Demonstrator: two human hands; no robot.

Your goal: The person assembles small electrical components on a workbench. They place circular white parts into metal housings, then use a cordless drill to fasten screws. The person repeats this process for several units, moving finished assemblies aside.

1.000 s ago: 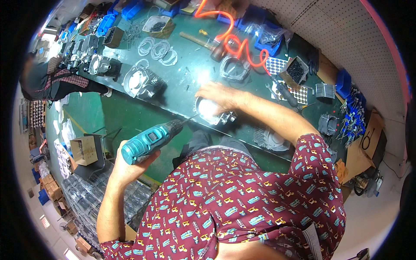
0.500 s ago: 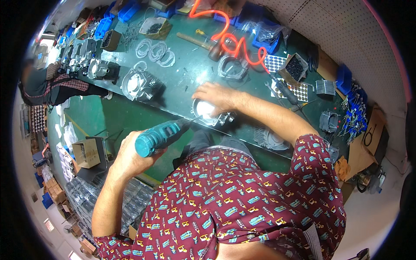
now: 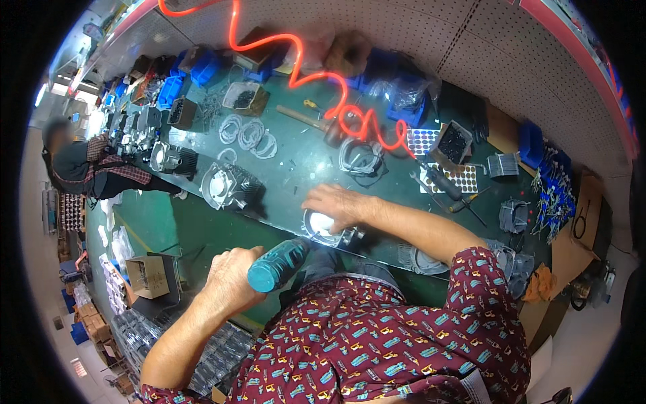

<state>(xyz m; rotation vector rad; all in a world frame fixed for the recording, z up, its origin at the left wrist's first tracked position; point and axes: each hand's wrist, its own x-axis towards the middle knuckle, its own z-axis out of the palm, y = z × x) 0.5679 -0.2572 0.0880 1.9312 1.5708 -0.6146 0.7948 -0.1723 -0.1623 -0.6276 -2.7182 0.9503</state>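
My left hand (image 3: 231,277) is wrapped round the grip of a teal power screwdriver (image 3: 278,264), which slants up and to the right. Its front end points at a round metal housing (image 3: 319,226) by the bench's near edge; whether the bit touches a screw I cannot make out. My right hand (image 3: 334,204) lies over the housing's far right side, with the fingers bent around its rim. A bright, pale round face shows inside the housing. Farther left on the bench stands a similar finned housing (image 3: 227,186).
An orange coiled air hose (image 3: 350,121) hangs over the bench, near a hammer (image 3: 303,116), cable coils (image 3: 250,135) and an open box of small dark parts (image 3: 452,143). A screwdriver (image 3: 444,182) lies at right. A person (image 3: 87,165) sits at far left.
My left hand and the power screwdriver have moved right, closer to the housing. The whole view has tilted, so the bench appears lower. My right hand keeps its hold on the housing.
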